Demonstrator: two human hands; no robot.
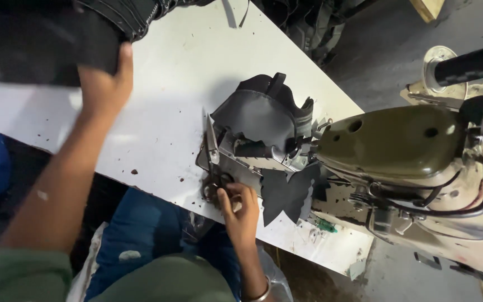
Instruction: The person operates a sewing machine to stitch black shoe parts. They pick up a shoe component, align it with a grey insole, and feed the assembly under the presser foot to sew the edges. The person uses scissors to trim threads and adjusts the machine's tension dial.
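My left hand (103, 84) pinching floppy black fabric piece (40, 45) far left; right hand (240, 211) closed on steel scissors (212, 162), stiff, best held by handles.

Table (163, 112) w/ sewing machine (403, 151) at right; fabric (264, 117) under its head, scissors (212, 151) just left, cloth pile (40, 39) far left.

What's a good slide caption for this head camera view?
At a sewing machine, the left hand grips black fabric while the right hand touches scissors beside a grey piece.

Olive sewing machine (398, 142) on white table (169, 84); blue cloth (141, 235) below edge.
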